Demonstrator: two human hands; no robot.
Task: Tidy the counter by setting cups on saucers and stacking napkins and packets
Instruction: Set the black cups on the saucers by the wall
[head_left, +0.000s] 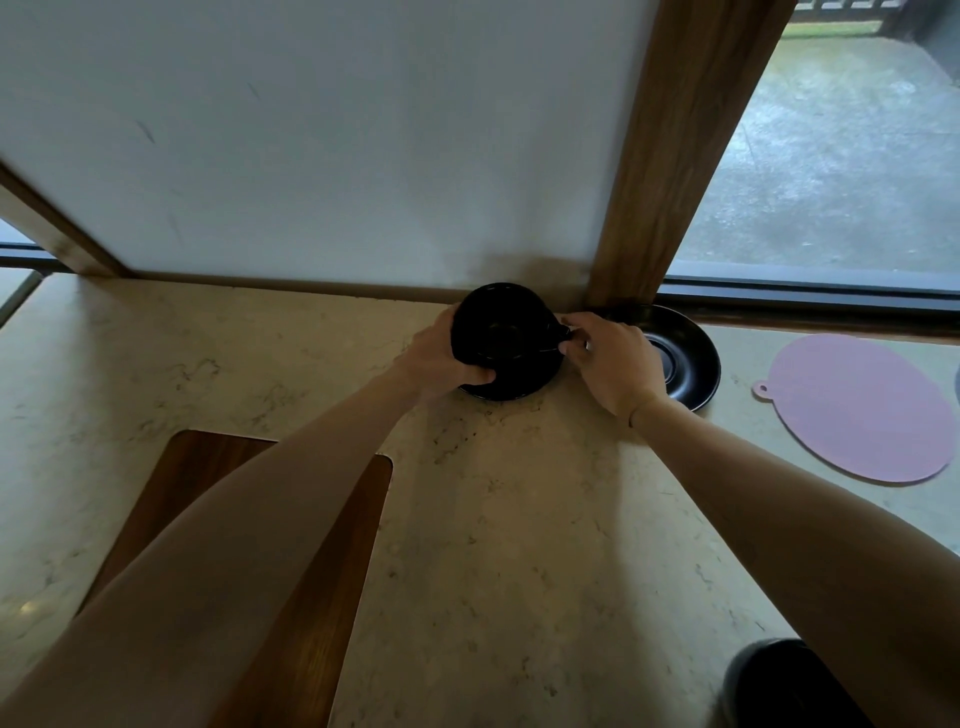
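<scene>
A black cup stands on a black saucer at the back of the marble counter, close to the wall. My left hand grips the cup's left side, thumb on the front. My right hand pinches the cup's handle on the right. A second black saucer lies bare just to the right, partly hidden behind my right hand. No napkins or packets are in view.
A pink round silicone mat lies at the right of the counter. A wooden board sits under my left forearm. A wooden post rises behind the saucers. A dark object shows at the bottom right.
</scene>
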